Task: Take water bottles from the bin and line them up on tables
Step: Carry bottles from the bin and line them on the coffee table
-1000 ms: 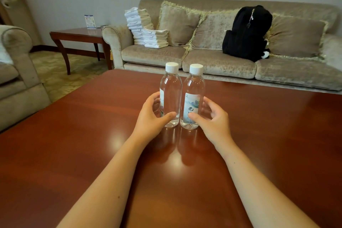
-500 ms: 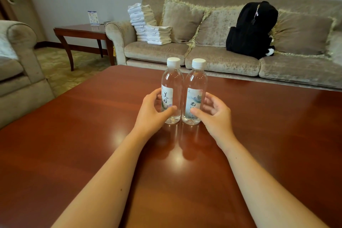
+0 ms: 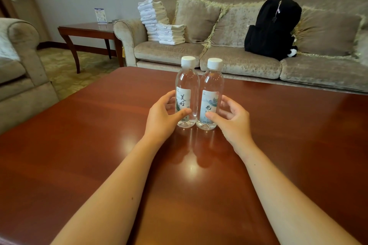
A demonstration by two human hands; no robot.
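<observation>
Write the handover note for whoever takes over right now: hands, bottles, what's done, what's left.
Left hand: curled round the left bottle, thumb on its label.
Right hand: curled loosely round the right bottle, thumb on its front.
Bottles: both upright, capped, close side by side on the table.
Done: two bottles stand in a row.
Left: let go of both, then fetch more from the bin, which is out of view, and extend the row.
</observation>
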